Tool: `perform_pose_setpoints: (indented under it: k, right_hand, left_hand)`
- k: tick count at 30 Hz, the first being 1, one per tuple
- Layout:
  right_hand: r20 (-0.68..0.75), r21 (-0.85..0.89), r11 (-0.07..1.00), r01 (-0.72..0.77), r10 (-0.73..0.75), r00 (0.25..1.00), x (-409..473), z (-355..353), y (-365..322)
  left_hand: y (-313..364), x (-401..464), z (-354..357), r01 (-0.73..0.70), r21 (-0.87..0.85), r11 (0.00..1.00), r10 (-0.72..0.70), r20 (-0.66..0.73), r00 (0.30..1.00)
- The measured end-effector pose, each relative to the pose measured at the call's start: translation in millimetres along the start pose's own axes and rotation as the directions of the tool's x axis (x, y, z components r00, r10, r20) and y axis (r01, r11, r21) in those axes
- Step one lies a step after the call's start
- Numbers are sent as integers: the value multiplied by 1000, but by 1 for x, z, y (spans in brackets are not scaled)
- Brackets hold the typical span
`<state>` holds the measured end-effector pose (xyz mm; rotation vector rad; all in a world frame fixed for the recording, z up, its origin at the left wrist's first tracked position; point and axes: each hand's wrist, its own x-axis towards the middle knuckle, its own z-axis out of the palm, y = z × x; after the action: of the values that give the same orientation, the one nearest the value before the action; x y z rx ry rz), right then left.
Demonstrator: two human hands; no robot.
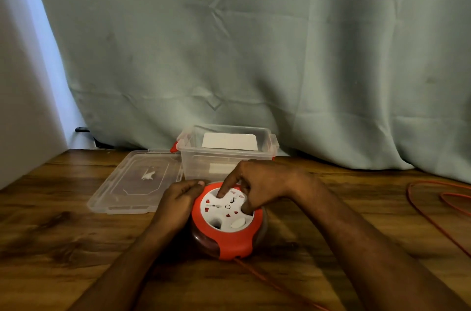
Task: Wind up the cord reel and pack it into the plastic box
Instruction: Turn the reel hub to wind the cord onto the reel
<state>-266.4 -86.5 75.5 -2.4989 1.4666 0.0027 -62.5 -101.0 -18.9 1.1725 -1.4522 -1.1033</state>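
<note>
Both our hands grasp the reel [227,221]: left hand [178,202] clasps its side, right hand [257,184] fingers hide part of its face; the cord [430,219] runs off-frame.

Box [226,155] mouth, centre frame: open on top, nothing above it; a white card [229,141] lies inside. Lid [135,182] flat on counter [76,234], just left of box, fills that side. Reel [228,219] sits just in front of box, both hands on it, forearms crossing lower centre. Curtain [254,43] close behind box. Orange cord [433,208] loops across counter at right and runs out from the reel toward the bottom edge. Lower left counter bare.
</note>
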Motion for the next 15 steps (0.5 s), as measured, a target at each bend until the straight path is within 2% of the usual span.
perform_pose_setpoints:
  k: [9, 15]
  right_hand:
    - [-52, -77, 996, -53, 50, 997, -1, 0, -2]
    - [-27, -73, 995, -74, 72, 997, 2, 6, -7]
  left_hand:
    - [-1, 2, -2, 2, 10, 1000, -2, -32, 999]
    - [-2, 2, -1, -2, 11, 1000, 3, -36, 999]
